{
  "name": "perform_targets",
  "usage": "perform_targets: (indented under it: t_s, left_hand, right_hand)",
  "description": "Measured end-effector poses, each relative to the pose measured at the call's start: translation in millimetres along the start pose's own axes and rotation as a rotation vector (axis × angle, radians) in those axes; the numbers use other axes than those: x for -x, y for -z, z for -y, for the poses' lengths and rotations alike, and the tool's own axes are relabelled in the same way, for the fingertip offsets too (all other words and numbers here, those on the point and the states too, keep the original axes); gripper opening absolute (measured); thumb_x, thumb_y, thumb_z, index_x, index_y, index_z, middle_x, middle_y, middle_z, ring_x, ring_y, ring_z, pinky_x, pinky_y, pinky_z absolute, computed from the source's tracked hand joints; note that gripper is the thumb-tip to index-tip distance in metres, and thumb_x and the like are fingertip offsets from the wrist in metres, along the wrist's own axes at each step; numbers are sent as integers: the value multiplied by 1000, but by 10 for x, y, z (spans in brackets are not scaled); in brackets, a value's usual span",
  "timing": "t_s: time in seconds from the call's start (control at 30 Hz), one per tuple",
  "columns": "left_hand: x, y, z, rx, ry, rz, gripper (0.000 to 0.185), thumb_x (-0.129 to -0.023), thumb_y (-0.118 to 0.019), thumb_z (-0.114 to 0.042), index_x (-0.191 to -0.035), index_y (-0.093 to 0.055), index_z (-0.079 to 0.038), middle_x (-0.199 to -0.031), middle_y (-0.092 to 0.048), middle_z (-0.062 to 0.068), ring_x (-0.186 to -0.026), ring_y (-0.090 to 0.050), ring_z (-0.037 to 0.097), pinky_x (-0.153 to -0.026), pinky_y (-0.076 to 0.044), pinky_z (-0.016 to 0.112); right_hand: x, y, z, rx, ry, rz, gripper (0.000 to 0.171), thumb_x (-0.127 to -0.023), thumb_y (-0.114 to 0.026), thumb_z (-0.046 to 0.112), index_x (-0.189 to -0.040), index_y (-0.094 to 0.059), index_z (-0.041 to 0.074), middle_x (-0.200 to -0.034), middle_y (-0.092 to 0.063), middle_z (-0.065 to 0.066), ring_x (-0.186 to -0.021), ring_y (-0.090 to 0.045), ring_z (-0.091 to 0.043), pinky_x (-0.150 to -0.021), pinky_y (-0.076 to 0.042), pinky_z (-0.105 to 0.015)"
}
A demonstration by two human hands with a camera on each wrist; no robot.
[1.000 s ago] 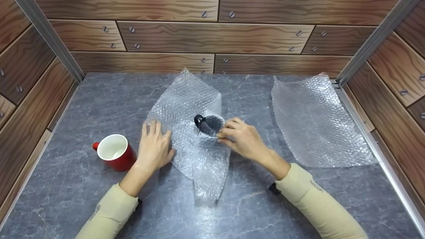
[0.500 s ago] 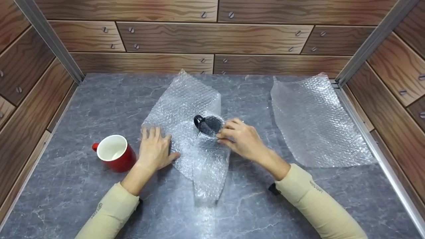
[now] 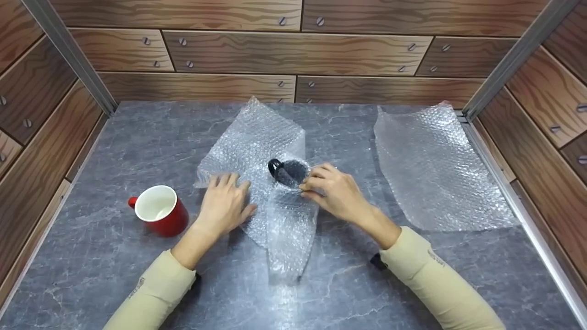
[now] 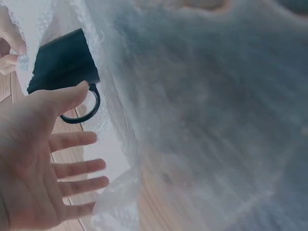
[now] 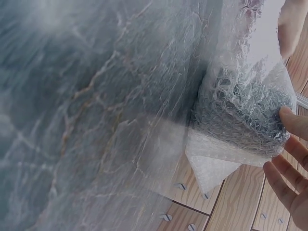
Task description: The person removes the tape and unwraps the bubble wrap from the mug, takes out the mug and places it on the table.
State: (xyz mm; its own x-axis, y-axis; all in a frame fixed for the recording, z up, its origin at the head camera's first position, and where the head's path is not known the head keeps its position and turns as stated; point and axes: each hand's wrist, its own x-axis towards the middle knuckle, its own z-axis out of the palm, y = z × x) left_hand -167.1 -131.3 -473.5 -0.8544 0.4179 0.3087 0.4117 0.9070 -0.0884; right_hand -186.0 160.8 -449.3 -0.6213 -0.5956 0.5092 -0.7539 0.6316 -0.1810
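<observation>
A black mug (image 3: 288,172) lies on a bubble wrap sheet (image 3: 257,137) in the middle of the grey table, with wrap folded over its right side. My right hand (image 3: 321,185) grips the mug through the wrap, fingers curled round it. In the right wrist view the wrapped mug (image 5: 245,110) sits between thumb and fingers (image 5: 288,163). My left hand (image 3: 225,195) lies flat on the left part of the sheet, fingers straight. The left wrist view shows that open palm (image 4: 33,163) beside the mug (image 4: 65,65) and its handle.
A red mug (image 3: 160,211) with a white inside stands left of my left hand. A second bubble wrap sheet (image 3: 435,169) lies at the right. Wood-pattern walls (image 3: 293,50) enclose the table (image 3: 114,151) at the back and on both sides.
My left hand has slid right across the sheet toward the black mug, bunching the wrap's left part. The right hand and the mug have stayed put.
</observation>
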Motion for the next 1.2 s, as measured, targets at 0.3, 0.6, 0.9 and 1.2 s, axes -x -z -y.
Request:
perform_targets:
  t_s: [0.3,0.6,0.9,1.2]
  left_hand:
    - [-204,73,-72,87,-130,-168,41,-90,-81,-28,-123,-68,-8,-123,-74,13,-113,-72,32,-98,-61,47]
    - [-388,50,-105,155,-166,-218,41,-90,-82,-19,-126,-66,-7,-122,-74,12,-110,-73,32,-98,-61,45]
    - [-568,6,-125,169,-209,-237,33,-91,-77,-8,-124,-69,-7,-118,-76,11,-107,-74,30,-96,-62,44]
    - [-578,44,-125,182,-290,-247,24,-94,-72,-6,-118,-72,-6,-118,-78,9,-106,-76,30,-98,-61,43]
  right_hand:
    - [-11,1,-3,9,4,2,13,-89,-82,25,-96,-80,15,-99,-78,-3,-98,-70,-22,-80,-64,-32]
    - [-14,-4,-6,18,6,-1,13,-88,-83,26,-96,-81,16,-99,-78,-2,-97,-70,-21,-79,-64,-32]
    - [-24,7,0,21,14,-2,14,-88,-84,27,-96,-81,17,-99,-78,-1,-98,-71,-21,-81,-65,-33]
    - [-19,3,-6,13,10,3,15,-88,-84,27,-96,-81,16,-99,-78,-2,-98,-70,-22,-82,-64,-32]
